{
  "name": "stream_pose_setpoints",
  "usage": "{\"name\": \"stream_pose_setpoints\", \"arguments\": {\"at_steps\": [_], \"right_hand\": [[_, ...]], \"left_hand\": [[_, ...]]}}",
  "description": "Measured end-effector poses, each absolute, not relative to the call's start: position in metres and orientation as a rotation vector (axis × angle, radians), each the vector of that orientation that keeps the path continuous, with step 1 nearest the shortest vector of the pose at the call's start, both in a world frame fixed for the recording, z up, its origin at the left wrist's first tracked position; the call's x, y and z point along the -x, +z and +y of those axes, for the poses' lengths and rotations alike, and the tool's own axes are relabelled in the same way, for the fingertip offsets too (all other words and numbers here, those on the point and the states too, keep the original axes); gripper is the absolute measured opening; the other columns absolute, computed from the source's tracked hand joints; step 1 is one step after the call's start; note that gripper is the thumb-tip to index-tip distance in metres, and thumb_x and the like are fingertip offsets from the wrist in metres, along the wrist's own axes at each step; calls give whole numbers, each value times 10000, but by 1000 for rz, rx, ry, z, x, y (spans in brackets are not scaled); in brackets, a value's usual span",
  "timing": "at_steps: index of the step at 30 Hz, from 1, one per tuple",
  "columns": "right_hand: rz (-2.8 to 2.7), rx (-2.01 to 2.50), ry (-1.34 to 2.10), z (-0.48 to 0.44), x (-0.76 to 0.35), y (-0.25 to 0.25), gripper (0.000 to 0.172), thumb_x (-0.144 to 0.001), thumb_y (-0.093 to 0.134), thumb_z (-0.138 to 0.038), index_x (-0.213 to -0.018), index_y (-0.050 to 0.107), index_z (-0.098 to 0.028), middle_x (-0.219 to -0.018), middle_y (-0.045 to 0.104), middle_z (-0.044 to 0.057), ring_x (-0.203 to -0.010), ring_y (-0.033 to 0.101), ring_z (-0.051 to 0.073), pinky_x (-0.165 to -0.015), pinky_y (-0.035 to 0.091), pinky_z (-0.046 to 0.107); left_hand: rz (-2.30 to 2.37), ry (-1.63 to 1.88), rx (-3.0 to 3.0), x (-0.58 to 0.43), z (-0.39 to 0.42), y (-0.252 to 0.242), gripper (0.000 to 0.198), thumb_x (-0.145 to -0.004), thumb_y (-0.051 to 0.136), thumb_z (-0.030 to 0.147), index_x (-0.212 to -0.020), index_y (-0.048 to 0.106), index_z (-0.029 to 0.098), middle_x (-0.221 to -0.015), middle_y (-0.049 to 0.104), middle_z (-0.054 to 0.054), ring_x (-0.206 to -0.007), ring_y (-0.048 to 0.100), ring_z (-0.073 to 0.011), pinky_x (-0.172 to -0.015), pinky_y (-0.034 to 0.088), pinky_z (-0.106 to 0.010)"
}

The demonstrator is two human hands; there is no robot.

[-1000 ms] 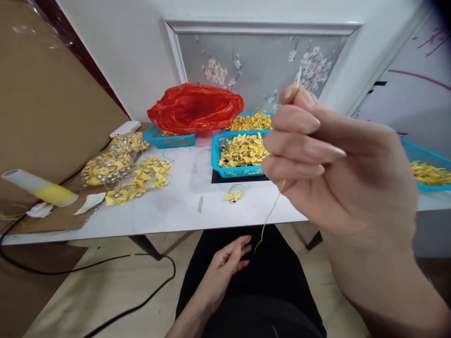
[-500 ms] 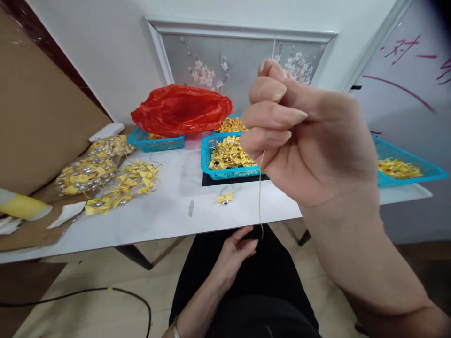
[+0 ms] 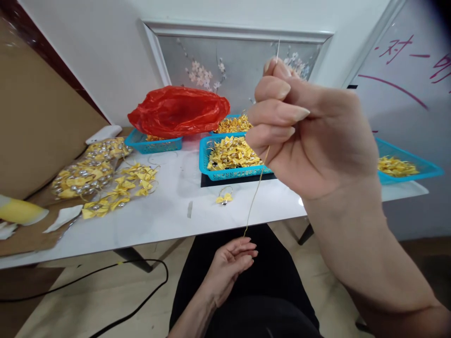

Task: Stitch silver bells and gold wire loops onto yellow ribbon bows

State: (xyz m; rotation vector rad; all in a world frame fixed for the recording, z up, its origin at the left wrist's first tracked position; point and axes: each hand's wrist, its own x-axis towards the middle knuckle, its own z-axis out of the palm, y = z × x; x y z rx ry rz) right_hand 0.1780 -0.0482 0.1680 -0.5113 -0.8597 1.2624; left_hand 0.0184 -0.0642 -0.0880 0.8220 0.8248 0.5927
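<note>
My right hand [image 3: 310,126] is raised close to the camera, pinching a thin needle [image 3: 278,49] that points up from the fingertips. Below its curled fingers a fine yellow thread [image 3: 254,195] runs down and slants left. The thread's lower end meets my left hand [image 3: 230,265], which is low over my dark-clothed lap with its fingers drawn together on it. A single yellow bow on a ring [image 3: 224,199] lies on the white table [image 3: 169,225] near its front edge.
A blue basket [image 3: 232,175] of yellow bows stands behind the single bow. A red plastic bag [image 3: 179,112] rests over another blue basket [image 3: 155,146]. Bagged bows with pearls [image 3: 82,176] lie left, a blue basket [image 3: 428,170] right. A black cable [image 3: 141,303] loops below.
My left hand has moved slightly down, and its fingers have closed on the thread's end. The thread, which hung nearly straight, now slants left. My right hand has shifted slightly right.
</note>
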Motion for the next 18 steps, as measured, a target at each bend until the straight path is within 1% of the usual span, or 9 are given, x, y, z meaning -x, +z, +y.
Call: {"name": "stream_pose_setpoints", "arguments": {"at_steps": [2,4,6,8,11,14,16,18], "right_hand": [[-810,494,1285,-48,-179,168,391,-1088,284,-123,-727,416,-193,-657,389,-67,-448,338,26,-397,326,101],[-766,460,1328,-48,-179,168,408,-1101,250,-137,-734,420,-189,-624,389,-82,-429,345,11,-394,323,89],[-739,425,1365,-48,-180,168,419,-1111,224,-159,-744,424,-189,-599,386,-94,-414,358,-1,-400,327,84],[-734,402,1380,-47,-181,166,420,-1112,215,-166,-750,427,-191,-588,384,-100,-405,366,-3,-399,329,87],[-759,390,1368,-45,-181,165,396,-1093,229,-119,-757,427,-190,-595,382,-99,-412,373,-2,-405,333,87],[-792,454,1317,-46,-182,166,385,-1084,239,-112,-763,434,-196,-630,388,-87,-426,362,10,-410,321,105],[-840,537,1244,-49,-185,166,372,-1084,264,-142,-765,445,-207,-662,386,-77,-416,302,33,-389,276,147],[-881,595,1161,-56,-193,163,344,-1073,297,-142,-776,458,-210,-669,365,-74,-411,221,50,-386,222,181]], "left_hand": [[828,620,-782,-17,-64,-88,256,-841,743,158,-1091,689,152,-1073,735,-72,-1000,691,-195,-870,552,-328],[845,632,-764,-18,-61,-91,205,-906,677,246,-1087,678,149,-1088,721,-77,-981,691,-207,-856,564,-377],[871,625,-769,-19,-58,-95,217,-940,626,289,-1104,658,149,-1112,699,-79,-956,686,-220,-824,576,-425],[899,607,-784,-20,-56,-99,234,-938,627,288,-1131,645,156,-1137,683,-82,-944,681,-219,-806,581,-421],[925,582,-807,-21,-54,-103,265,-936,630,287,-1169,629,160,-1158,672,-86,-937,680,-219,-789,585,-414],[924,596,-812,-22,-55,-105,266,-939,627,289,-1171,625,159,-1134,676,-81,-901,684,-208,-755,591,-394],[899,643,-797,-21,-58,-102,205,-943,623,284,-1091,645,144,-1013,694,-53,-781,678,-170,-674,587,-343],[851,721,-759,-15,-63,-94,133,-922,658,278,-879,664,153,-847,689,-8,-669,643,-123,-608,554,-266]]}}
